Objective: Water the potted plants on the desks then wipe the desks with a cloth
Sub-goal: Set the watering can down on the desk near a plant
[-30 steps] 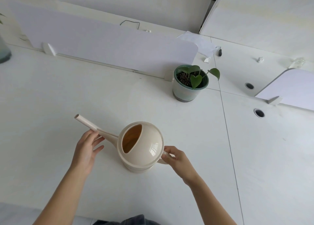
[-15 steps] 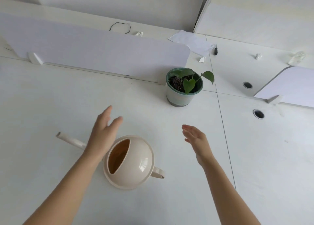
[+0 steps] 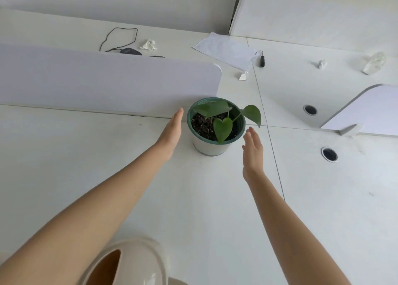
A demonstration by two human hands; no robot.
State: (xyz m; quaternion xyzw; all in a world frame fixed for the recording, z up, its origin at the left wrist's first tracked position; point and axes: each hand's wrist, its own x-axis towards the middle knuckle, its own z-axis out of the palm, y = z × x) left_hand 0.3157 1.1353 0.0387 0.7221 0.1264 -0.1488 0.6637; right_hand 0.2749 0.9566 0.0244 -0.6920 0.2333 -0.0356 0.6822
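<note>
A small plant with heart-shaped green leaves grows in a white pot with a green rim [image 3: 210, 147], standing on the white desk [image 3: 64, 166] by the end of a lilac divider. My left hand [image 3: 172, 133] is flat and open just left of the pot, apart from it. On the pot's right my right hand [image 3: 252, 153] is also open, fingers up, not touching it. The cream watering can [image 3: 137, 263] stands at the bottom edge, partly under my left forearm, with nothing holding it.
The lilac divider panel [image 3: 103, 80] runs along the desk's back. Behind it lie a black cable [image 3: 120, 37], crumpled tissues [image 3: 148, 44], a white sheet [image 3: 226, 50] and a small black tool [image 3: 262, 59]. Two cable holes [image 3: 329, 154] sit in the right desk beside another divider [image 3: 370, 110].
Both hands let go of the watering can, which stayed on the desk, and reached forward to either side of the plant pot. The view moved closer to the pot.
</note>
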